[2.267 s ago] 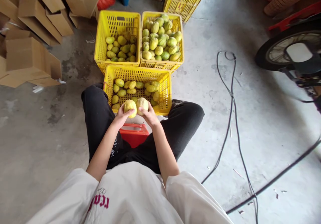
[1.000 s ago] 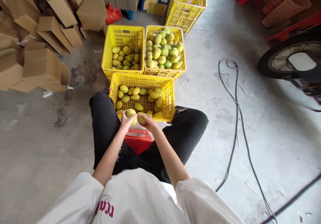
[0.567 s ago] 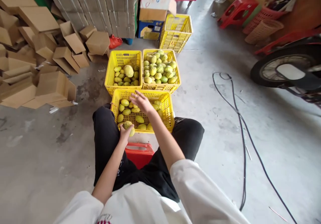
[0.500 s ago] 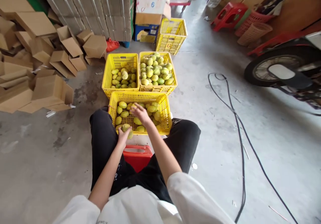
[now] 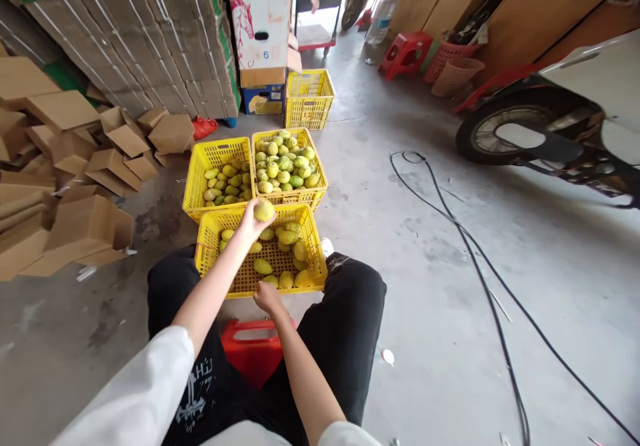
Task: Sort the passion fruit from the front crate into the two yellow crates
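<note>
My left hand (image 5: 251,221) grips a yellow-green mango (image 5: 263,211), held up over the back rim of the near yellow crate (image 5: 320,259). Over that crate's front edge is my right hand (image 5: 269,297), fingers curled in; whatever they may hold is hidden. Inside the near crate, mangoes (image 5: 289,236) lie mostly along the right side and front, with others partly behind my left arm. Two more crates adjoin its far side: the left crate (image 5: 193,179) is part filled with mangoes, and the right crate (image 5: 320,183) is heaped with them.
A red stool (image 5: 253,359) is between my legs. Cardboard pieces (image 5: 85,226) pile up at left, before stacked flat cartons (image 5: 135,46). Behind the crates is another yellow crate (image 5: 310,109). A black cable (image 5: 465,233) crosses the floor, and a motorbike (image 5: 540,126) stands at right.
My left hand has moved forward from the near crate's front left, with a mango in it. My right hand has drawn back from the crate's middle to its front edge. The view has shifted.
</note>
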